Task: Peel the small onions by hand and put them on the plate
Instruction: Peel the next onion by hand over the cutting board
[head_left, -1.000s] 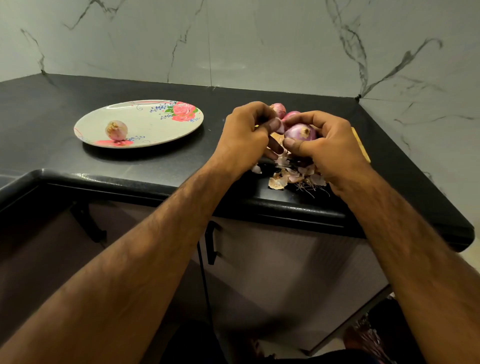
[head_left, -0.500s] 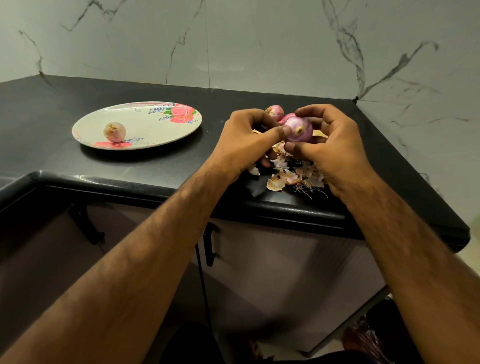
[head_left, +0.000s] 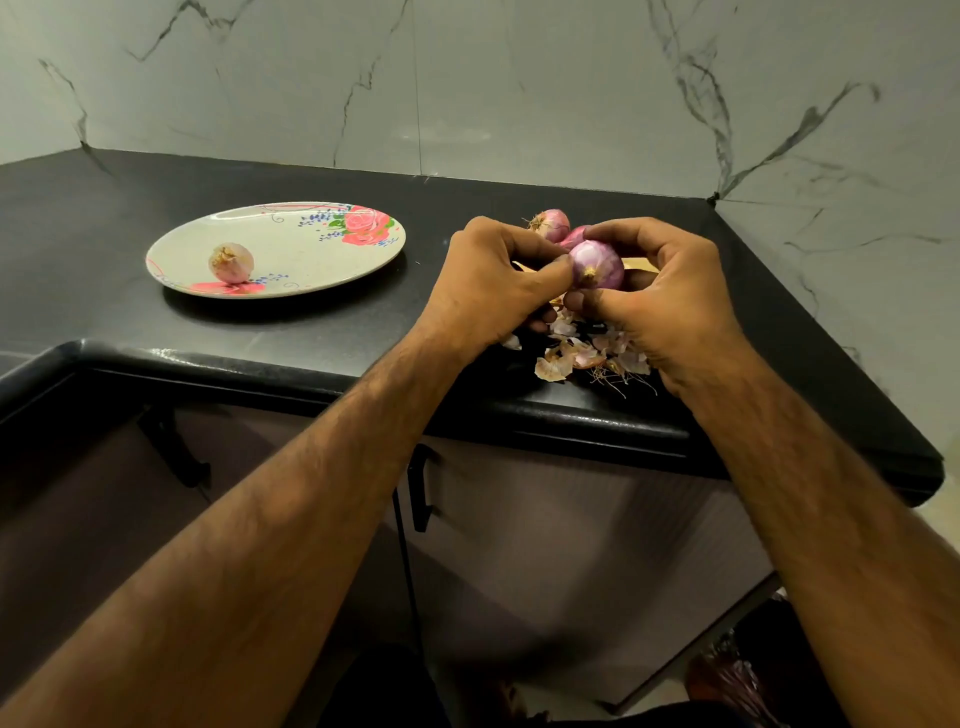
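Both hands, left hand and right hand, grip onion between them.

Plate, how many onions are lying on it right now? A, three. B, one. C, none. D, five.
B: only one peeled onion lies on the plate; a second onion is held between the left hand and the right hand above the counter, off the plate.
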